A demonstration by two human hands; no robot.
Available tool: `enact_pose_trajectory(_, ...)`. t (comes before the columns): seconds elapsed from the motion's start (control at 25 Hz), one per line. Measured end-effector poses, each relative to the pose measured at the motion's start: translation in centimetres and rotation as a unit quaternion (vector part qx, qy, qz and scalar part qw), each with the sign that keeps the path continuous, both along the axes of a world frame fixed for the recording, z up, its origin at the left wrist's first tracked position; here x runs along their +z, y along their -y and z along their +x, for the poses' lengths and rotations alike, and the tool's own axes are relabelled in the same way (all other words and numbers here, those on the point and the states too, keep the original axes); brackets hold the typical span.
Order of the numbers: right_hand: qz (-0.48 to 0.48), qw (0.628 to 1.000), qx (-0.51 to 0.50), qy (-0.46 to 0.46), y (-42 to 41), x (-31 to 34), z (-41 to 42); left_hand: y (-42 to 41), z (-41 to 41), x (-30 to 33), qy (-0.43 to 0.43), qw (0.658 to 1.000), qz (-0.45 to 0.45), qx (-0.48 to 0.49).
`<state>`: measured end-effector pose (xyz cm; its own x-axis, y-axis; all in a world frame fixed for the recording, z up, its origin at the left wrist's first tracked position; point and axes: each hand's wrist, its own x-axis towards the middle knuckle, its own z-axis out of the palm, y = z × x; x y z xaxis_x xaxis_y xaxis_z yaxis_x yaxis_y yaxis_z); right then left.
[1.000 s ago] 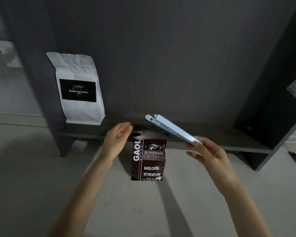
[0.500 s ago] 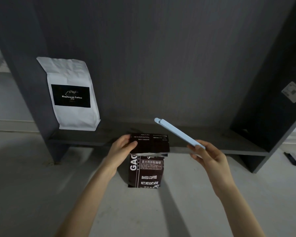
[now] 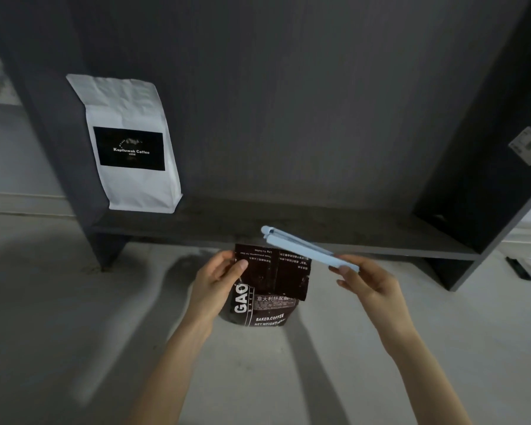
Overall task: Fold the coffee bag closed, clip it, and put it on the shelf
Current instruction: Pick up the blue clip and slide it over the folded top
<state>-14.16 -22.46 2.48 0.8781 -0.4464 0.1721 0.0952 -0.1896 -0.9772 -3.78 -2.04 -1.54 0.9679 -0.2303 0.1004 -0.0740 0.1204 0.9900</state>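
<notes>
Bag (image 3: 267, 297) stands on the floor, just in front of the shelf (image 3: 288, 237) edge. Top flap is folded forward over the front, printed back side showing. Fold looks uneven: right edge of the flap is ragged and hangs lower than the left.

Left hand (image 3: 216, 282) pinches the flap's left corner, thumb on front, fingers behind. Right hand (image 3: 370, 282) holds the pale blue clip (image 3: 304, 248) by its near end; hinge end points up-left, above the bag's right top corner, not touching it. Clip arms look nearly closed, hard to say if latched.

Step in hand: clipping. To do it well, I'd say:
- flatten the fold first, crease square across the full width
- keep the left pinch so the flap doesn't spring back
- open the clip, slide it on from the right along the crease, one arm each side
- snap it only once it spans the whole fold

Risk: bag tips, one hand steadying only. White bag (image 3: 129, 145) at the shelf's left end leaves room right of it.
</notes>
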Motion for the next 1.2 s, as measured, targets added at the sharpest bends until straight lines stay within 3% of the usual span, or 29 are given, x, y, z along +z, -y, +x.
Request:
enact_pose_trajectory(0.2, -0.093, 0.994, 0.054, 0.0, -1.5, -0.4, -0.1, -0.9, -1.5, -0.4, 0.007, 1.0, 0.005, -0.004)
enact_pose_trajectory(0.64, -0.033, 0.996, 0.074, 0.02, -3.8, -1.2, 1.3, -1.4, -2.6, -0.2, -0.016, 1.0, -0.019, 0.01)
enact_pose_trajectory(1.2, -0.065, 0.996, 0.057, 0.016, -3.7, -1.5, 1.5, -1.5, -3.1, 0.3, -0.002, 1.0, -0.003, 0.008)
